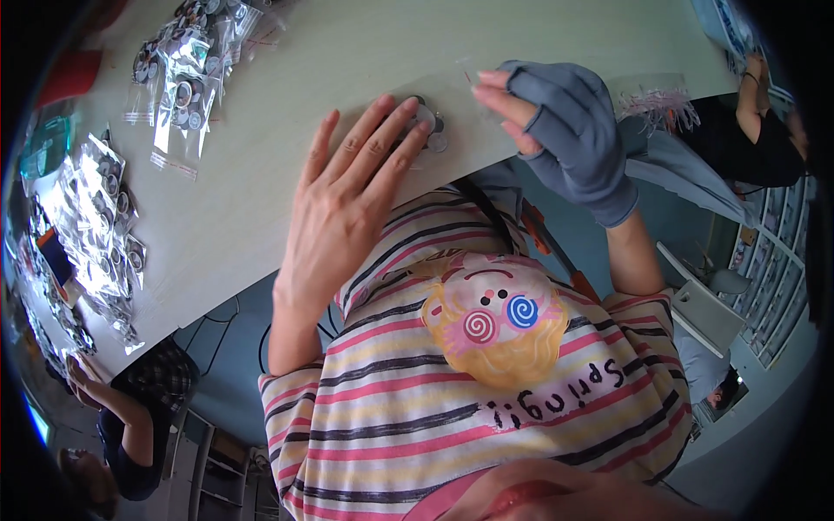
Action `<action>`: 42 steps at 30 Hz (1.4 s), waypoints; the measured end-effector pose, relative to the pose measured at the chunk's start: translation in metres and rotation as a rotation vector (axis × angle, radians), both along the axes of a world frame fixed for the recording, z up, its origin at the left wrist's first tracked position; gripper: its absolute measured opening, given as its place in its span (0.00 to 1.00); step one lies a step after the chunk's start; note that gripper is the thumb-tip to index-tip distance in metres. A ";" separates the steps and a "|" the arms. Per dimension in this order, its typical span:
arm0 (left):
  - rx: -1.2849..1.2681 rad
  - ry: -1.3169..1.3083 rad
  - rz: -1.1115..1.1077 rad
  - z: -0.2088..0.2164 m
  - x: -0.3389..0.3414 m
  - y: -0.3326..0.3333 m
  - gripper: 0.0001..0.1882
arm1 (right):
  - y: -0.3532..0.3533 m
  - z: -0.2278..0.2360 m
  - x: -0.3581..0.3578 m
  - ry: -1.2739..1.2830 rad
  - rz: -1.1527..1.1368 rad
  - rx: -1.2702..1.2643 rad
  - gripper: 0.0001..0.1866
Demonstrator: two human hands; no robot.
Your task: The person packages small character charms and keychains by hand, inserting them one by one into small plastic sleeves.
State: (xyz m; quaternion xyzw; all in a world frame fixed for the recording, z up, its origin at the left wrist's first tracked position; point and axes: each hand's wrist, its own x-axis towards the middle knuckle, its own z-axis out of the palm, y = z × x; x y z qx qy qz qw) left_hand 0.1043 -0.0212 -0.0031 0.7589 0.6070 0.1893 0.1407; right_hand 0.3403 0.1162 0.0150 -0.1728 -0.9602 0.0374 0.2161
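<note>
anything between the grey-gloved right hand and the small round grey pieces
Only thin clear plastic film seems to lie between the right hand in its grey fingerless fabric glove and the small round grey pieces; the bare left hand is on their other side.

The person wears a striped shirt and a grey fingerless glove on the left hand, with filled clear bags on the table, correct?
Not quite: the head view shows the grey fingerless glove on the right hand; the left hand is bare. The striped shirt and filled clear bags on the table are correct.
</note>
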 end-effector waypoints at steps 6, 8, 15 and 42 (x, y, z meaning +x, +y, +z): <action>0.113 0.327 0.009 0.018 -0.025 0.016 0.33 | -0.010 -0.019 -0.010 -0.041 0.121 0.059 0.22; 0.166 0.398 0.095 0.016 -0.019 0.017 0.32 | -0.028 -0.011 -0.010 -0.047 0.070 -0.047 0.23; 0.065 0.036 0.033 -0.006 0.006 0.005 0.27 | -0.038 -0.021 -0.006 -0.035 -0.017 -0.069 0.21; 0.009 -0.145 -0.031 -0.004 -0.007 -0.023 0.35 | -0.042 -0.012 -0.016 -0.058 -0.043 -0.220 0.15</action>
